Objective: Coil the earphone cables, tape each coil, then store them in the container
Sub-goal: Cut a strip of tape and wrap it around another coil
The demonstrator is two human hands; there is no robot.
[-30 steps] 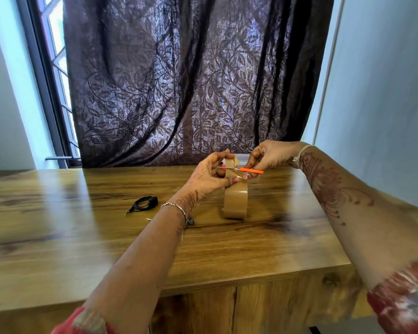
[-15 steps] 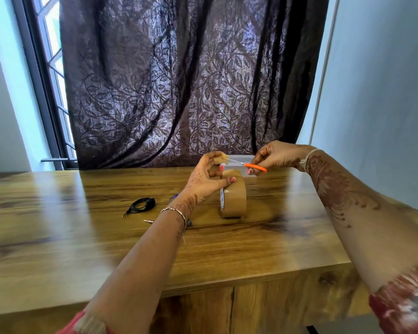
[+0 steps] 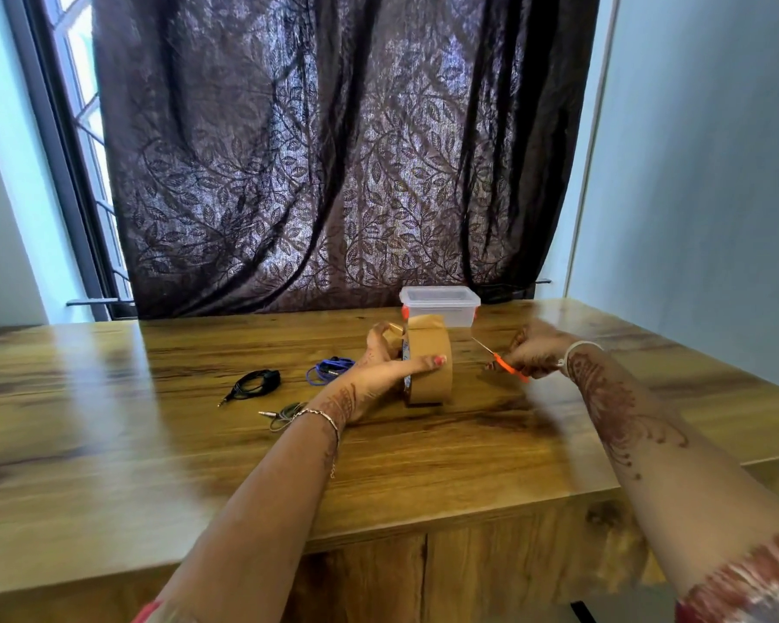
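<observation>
Left hand [image 3: 376,377] grips the tape roll [image 3: 428,341], thumb curled across its outer face, fingers round the far side. Roll stands on edge on the table [image 3: 109,442], hole facing left-right. At the raised fingertips there's what looks like a short tape strip [image 3: 390,329], but it's blurred, so can't tell if it's cut free. Right hand [image 3: 536,353] is off to the right, well apart from the roll, fingers curled round small scissors [image 3: 507,366] w/ orange handle, blades pointing back twd the roll; too thin to tell if they're parted. Cables all lie left of the roll: blue cable [image 3: 329,368] just beside the left wrist on its far side, grey cable [image 3: 284,413] partly under that wrist w/ plug sticking out left, black cable [image 3: 255,382] further left, coiled. So left hand is much nearer them; the right would have to cross over the roll. Container [image 3: 439,303] sits just behind the roll, lid on. Prob next: a leftward reach w/ the strip to a coil.
</observation>
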